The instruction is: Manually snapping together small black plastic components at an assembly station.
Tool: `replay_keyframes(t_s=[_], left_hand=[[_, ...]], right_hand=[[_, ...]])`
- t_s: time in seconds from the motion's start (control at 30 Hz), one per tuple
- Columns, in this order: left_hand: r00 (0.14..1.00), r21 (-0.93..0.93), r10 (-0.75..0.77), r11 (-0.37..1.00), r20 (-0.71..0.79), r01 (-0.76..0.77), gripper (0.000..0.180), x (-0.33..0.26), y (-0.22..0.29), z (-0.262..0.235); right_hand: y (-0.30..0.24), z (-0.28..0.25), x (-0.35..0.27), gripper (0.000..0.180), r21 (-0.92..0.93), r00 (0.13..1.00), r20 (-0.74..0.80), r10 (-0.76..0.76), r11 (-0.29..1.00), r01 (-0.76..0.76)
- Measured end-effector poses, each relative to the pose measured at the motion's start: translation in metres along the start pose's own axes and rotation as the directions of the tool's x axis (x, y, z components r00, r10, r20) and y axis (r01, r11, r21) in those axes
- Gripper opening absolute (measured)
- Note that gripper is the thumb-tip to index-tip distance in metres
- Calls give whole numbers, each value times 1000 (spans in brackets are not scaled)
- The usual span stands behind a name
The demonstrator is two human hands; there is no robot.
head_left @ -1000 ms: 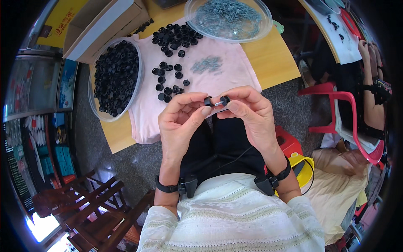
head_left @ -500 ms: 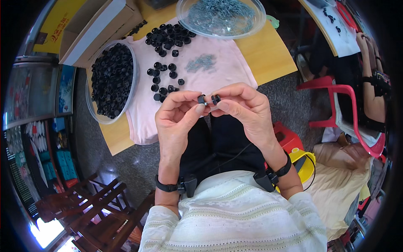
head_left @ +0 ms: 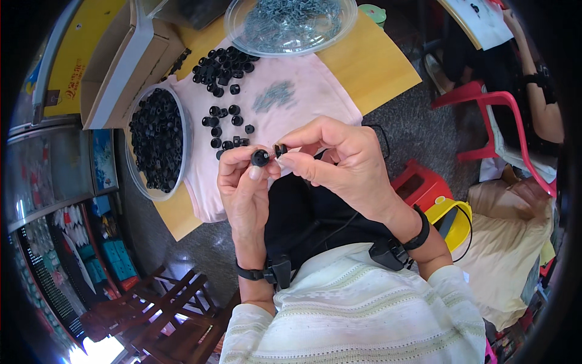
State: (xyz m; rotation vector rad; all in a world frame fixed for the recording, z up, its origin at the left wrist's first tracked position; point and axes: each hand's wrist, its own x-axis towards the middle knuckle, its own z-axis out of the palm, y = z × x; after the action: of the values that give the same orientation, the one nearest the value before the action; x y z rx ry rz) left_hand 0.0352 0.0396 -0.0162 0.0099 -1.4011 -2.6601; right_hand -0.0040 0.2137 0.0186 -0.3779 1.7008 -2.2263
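Note:
Above my lap, just off the near edge of the pink cloth, my two hands meet with fingertips pinched. A round black plastic cap (head_left: 260,158) is held by my left hand (head_left: 245,197) between thumb and finger, its round end facing up. Close beside it, my right hand (head_left: 345,161) pinches a small black plastic piece (head_left: 280,150). Whether the two parts touch is hard to tell. Beyond my hands, several loose black caps (head_left: 214,131) lie on the pink cloth (head_left: 315,91), with a bigger heap of black caps (head_left: 224,64) farther off. A small pile of thin grey screws (head_left: 274,96) lies to its right.
A clear round tub (head_left: 185,136) full of black parts stands at left, and a clear tub (head_left: 351,30) of grey screws at the far edge. A cardboard box (head_left: 124,67) is far left. At right are a red stool (head_left: 418,185), a pink chair (head_left: 518,130) and a seated person's arm (head_left: 548,115).
Both hands have shifted left relative to the table, and the view has turned slightly. The left hand's cap has tilted to show its round end. The metal between the two parts no longer shows clearly.

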Motion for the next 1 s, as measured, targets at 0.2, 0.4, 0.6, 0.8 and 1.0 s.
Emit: replay_keyframes(t_s=[0.2,0.4,0.6,0.8,1.0], left_hand=[[1000,-28,2,1000,-15,-2,20,0,-2,0],[1000,7,0,1000,-31,1,22,0,-2,0],[999,23,-4,1000,-33,5,24,0,-2,0],[999,74,-1,997,-55,5,25,0,-3,-1],[999,167,28,986,-40,-21,24,2,-3,5]], right_hand=[[1,4,2,14,-119,988,-83,-132,985,121],[-1,5,3,15,-294,968,-61,-243,931,215],[0,4,3,16,-360,950,-50,-310,893,272],[-1,2,3,17,-430,955,-10,-295,864,262],[8,5,3,13,-411,940,-68,-334,868,278]])
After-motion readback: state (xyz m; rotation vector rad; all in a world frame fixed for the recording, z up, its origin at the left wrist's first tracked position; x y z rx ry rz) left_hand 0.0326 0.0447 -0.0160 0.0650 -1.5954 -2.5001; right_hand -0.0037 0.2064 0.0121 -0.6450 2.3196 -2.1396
